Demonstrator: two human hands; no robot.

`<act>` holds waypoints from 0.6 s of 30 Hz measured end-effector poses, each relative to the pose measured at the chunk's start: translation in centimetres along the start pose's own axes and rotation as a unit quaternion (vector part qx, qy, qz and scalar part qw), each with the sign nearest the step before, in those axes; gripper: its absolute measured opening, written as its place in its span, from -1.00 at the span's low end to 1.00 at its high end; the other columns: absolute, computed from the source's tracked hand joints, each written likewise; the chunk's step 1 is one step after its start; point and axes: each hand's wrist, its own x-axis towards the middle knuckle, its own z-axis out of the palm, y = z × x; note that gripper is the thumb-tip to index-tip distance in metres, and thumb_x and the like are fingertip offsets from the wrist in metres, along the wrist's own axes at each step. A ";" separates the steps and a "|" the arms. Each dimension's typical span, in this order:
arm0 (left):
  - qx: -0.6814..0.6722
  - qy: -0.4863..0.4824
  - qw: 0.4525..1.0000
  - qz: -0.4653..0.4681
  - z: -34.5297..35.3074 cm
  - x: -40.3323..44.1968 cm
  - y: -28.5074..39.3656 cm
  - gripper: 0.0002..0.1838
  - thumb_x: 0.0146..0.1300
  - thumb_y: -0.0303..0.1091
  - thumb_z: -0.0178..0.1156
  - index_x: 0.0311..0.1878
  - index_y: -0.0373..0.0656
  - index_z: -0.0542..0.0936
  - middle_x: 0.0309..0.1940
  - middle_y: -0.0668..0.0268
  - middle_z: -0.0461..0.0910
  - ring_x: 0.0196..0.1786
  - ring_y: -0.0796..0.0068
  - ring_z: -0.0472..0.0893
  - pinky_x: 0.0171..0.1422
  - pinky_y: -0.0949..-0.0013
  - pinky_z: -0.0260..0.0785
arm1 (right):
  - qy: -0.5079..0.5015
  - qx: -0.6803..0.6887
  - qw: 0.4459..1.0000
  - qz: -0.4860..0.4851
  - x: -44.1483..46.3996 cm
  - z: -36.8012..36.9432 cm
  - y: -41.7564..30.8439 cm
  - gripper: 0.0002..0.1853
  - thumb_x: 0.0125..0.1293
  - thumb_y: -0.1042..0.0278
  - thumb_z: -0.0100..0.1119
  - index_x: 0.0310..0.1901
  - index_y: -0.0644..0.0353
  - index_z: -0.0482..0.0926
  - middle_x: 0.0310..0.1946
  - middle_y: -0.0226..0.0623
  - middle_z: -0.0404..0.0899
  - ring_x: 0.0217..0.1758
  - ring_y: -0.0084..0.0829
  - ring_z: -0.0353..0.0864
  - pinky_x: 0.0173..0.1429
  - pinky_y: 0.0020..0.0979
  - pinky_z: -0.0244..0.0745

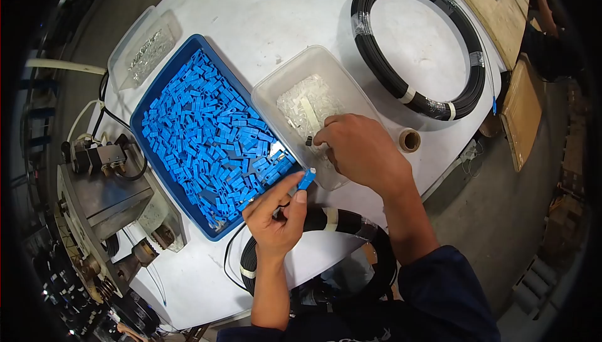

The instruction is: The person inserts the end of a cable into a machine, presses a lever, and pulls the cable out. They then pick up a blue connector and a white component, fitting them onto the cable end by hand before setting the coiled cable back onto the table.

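Observation:
Between the fingertips of my left hand [276, 219] is a blue connector [306, 179] with a pale tip, held near the lower right corner of a blue tray [141, 94] full of blue connector pieces. My right hand [360, 150] reaches over a translucent plastic bin [266, 94] holding small clear pieces [307, 100]. Its fingers are bent down at the bin's right part, close to a small black piece [308, 141]; whether they grip anything is hidden. Under my wrists, at the table's front edge, lies a black cable coil [248, 260].
A large black cable coil [370, 59] lies at the back right, with a cardboard tube [409, 140] below it. Another clear bin [119, 69] stands at the back left. A metal machine [116, 188] is at the left edge. Part of another person [545, 47] shows at the upper right.

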 end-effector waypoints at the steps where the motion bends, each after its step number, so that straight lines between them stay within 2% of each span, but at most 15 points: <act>1: -0.001 -0.005 1.000 0.030 0.1 0.0 -0.1 -0.76 0.15 -0.59 0.34 -0.08 -0.33 0.72 -0.61 0.46 0.45 -0.56 0.75 0.30 -0.46 0.61 0.11 | -0.007 -0.007 1.000 0.000 0.1 0.1 0.0 -0.83 0.02 0.55 0.28 -0.30 0.20 0.73 -0.30 -0.21 0.68 -0.14 -0.16 0.68 -0.04 -0.22 0.56; 6: -0.008 0.000 1.000 0.000 0.0 -0.2 -0.5 -0.78 0.16 -0.59 0.34 -0.09 -0.33 0.72 -0.58 0.44 0.51 -0.56 0.76 0.31 -0.46 0.63 0.10 | -0.066 0.007 0.998 0.024 0.4 -0.3 -0.2 -0.83 0.00 0.53 0.30 -0.31 0.17 0.72 -0.29 -0.23 0.67 -0.15 -0.15 0.67 -0.05 -0.22 0.55; 9: -0.013 0.006 1.000 -0.008 0.0 -0.2 -0.5 -0.79 0.18 -0.58 0.34 -0.10 -0.33 0.72 -0.56 0.42 0.55 -0.56 0.77 0.31 -0.47 0.63 0.10 | -0.018 0.046 0.999 -0.008 0.2 -0.1 0.0 -0.78 0.02 0.58 0.27 -0.24 0.20 0.69 -0.24 -0.21 0.66 -0.16 -0.13 0.65 -0.04 -0.19 0.54; 11: -0.017 0.008 1.000 -0.013 0.0 -0.2 -0.4 -0.80 0.19 -0.57 0.34 -0.10 -0.33 0.72 -0.55 0.41 0.57 -0.56 0.77 0.32 -0.47 0.63 0.10 | 0.067 0.078 0.995 -0.012 0.3 -0.3 -0.4 -0.74 0.04 0.63 0.23 -0.17 0.26 0.65 -0.17 -0.16 0.63 -0.14 -0.09 0.64 0.00 -0.16 0.53; 12: -0.019 0.009 1.000 -0.013 0.0 -0.2 -0.4 -0.81 0.19 -0.56 0.35 -0.11 -0.34 0.72 -0.55 0.41 0.57 -0.56 0.77 0.32 -0.47 0.63 0.10 | 0.067 0.078 0.995 -0.013 0.3 -0.2 -0.4 -0.74 0.04 0.63 0.23 -0.17 0.26 0.65 -0.17 -0.16 0.63 -0.14 -0.09 0.64 0.00 -0.16 0.53; 14: -0.021 0.013 1.000 -0.011 0.0 -0.1 -0.4 -0.82 0.20 -0.56 0.35 -0.12 -0.34 0.72 -0.54 0.41 0.57 -0.55 0.77 0.33 -0.47 0.63 0.11 | 0.140 0.090 0.986 -0.011 0.3 0.1 -0.4 -0.60 0.07 0.67 0.19 0.01 0.32 0.56 -0.06 -0.06 0.61 -0.08 -0.05 0.63 0.06 -0.13 0.52; 15: -0.025 0.013 1.000 -0.013 0.0 -0.1 -0.3 -0.82 0.20 -0.55 0.35 -0.12 -0.33 0.72 -0.54 0.41 0.58 -0.55 0.77 0.33 -0.47 0.63 0.11 | 0.139 0.090 0.986 -0.015 0.3 0.3 -0.5 -0.60 0.07 0.67 0.19 0.01 0.32 0.56 -0.06 -0.06 0.61 -0.08 -0.05 0.63 0.06 -0.13 0.52; 17: -0.028 0.017 0.999 -0.016 -0.1 0.0 -0.3 -0.83 0.20 -0.55 0.35 -0.13 -0.33 0.71 -0.53 0.41 0.58 -0.55 0.77 0.34 -0.47 0.63 0.12 | 0.233 -0.005 0.970 -0.066 0.4 0.8 -0.6 -0.55 0.13 0.64 0.17 0.11 0.32 0.45 -0.02 0.03 0.59 0.07 0.00 0.60 0.04 -0.14 0.55; 18: -0.025 0.016 0.999 -0.015 -0.1 0.0 -0.2 -0.83 0.21 -0.54 0.35 -0.13 -0.33 0.71 -0.53 0.41 0.58 -0.54 0.78 0.34 -0.47 0.64 0.12 | 0.232 -0.006 0.970 -0.069 0.3 0.9 -0.7 -0.55 0.13 0.64 0.17 0.11 0.32 0.45 -0.02 0.03 0.59 0.07 0.00 0.60 0.04 -0.14 0.55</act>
